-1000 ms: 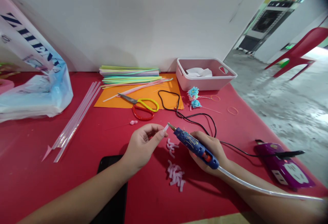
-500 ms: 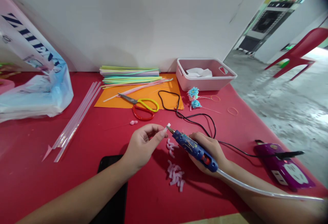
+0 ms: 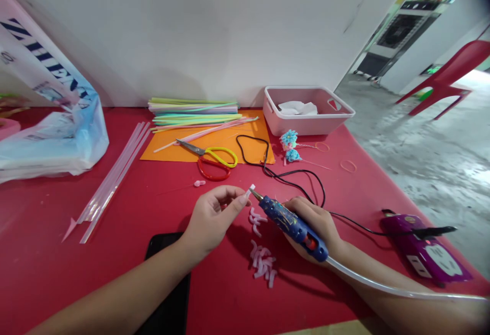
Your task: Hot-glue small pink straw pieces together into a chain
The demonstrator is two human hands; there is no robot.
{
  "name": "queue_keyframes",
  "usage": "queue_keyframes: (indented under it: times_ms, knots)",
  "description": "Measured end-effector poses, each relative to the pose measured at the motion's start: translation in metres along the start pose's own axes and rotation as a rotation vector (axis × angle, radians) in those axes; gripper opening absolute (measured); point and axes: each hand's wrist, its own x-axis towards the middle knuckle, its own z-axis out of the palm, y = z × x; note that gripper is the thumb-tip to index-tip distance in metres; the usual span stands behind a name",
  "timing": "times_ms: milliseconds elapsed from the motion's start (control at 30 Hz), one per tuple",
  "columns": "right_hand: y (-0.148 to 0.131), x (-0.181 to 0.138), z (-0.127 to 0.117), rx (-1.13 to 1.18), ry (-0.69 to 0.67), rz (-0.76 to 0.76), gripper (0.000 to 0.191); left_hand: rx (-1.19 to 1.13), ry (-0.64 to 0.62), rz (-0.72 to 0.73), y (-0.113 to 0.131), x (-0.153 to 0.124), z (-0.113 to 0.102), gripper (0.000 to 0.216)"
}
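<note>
Between the thumb and fingertips of my left hand [image 3: 214, 215] is a short pale pink pipe cleaner piece [image 3: 249, 190]. My right hand [image 3: 316, 225] is wrapped round a blue glue gun [image 3: 287, 218], whose metal nozzle meets or nearly touches the top of that piece. A long clear glue stick [image 3: 383, 288] trails from the gun's back end over my right forearm. Below the nozzle, several curled pink pipe cleaner pieces [image 3: 262, 263] lie on the red table [image 3: 222, 294]. A small pink bud on a thin wire [image 3: 199, 183] rests beyond my left hand.
Scissors [image 3: 209, 156] lie partly on an orange sheet [image 3: 168, 153] beside bundled pipe cleaners [image 3: 195, 108]. Behind are a pink basket [image 3: 306, 125] and blue flowers [image 3: 290, 141]. A black cord [image 3: 302, 171] runs to a purple power strip [image 3: 424, 248]. A phone [image 3: 168, 294] sits under my left forearm.
The glue gun and my right hand have shifted very slightly to the right. My left hand stays in place with the pink piece.
</note>
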Motion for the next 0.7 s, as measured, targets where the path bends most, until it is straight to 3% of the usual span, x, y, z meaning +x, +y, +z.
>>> queue_keyframes:
  times_ms: [700]
  knots:
    - [-0.0003,0.001,0.0001,-0.007,-0.004,-0.006,0.02,0.02,-0.042,0.037,-0.0014,-0.0018,-0.0005,0.02]
